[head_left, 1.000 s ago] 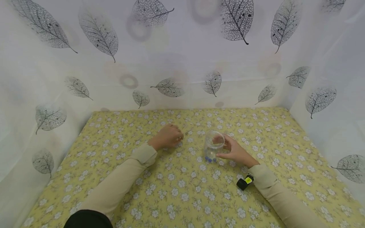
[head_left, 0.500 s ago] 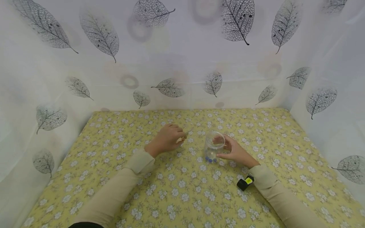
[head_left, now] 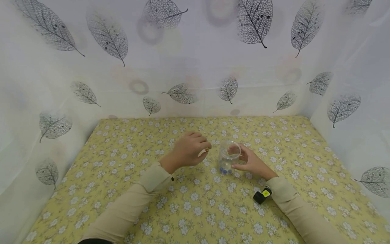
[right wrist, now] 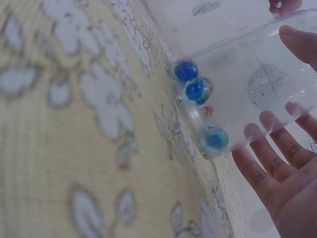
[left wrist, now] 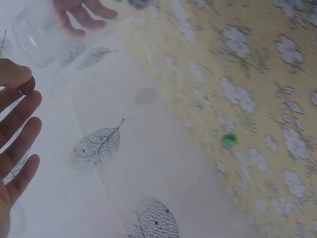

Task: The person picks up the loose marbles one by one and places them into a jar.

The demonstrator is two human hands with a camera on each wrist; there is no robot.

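A clear plastic jar [head_left: 226, 158] stands upright on the flowered cloth, its top uncovered. My right hand [head_left: 251, 163] holds it from the right side, thumb at the front and fingers around the back. Blue glass marbles [right wrist: 196, 91] lie at the jar's bottom, along with a small reddish spot that I cannot make out. To the left of the jar, above the cloth, my left hand [head_left: 191, 149] pinches a dark red marble [left wrist: 28, 86] between thumb and fingertip. On the cloth in the left wrist view lies a green marble [left wrist: 229, 141], apart from the hand.
The yellow flowered cloth [head_left: 189, 217] covers the table. White curtains [head_left: 195, 64] with grey leaf prints hang behind and on both sides. A black wrist camera [head_left: 259, 197] with a yellow patch sits at my right wrist.
My left hand has lifted and moved right, toward the jar, with the marble between its fingers. The right hand and the jar have stayed in place.
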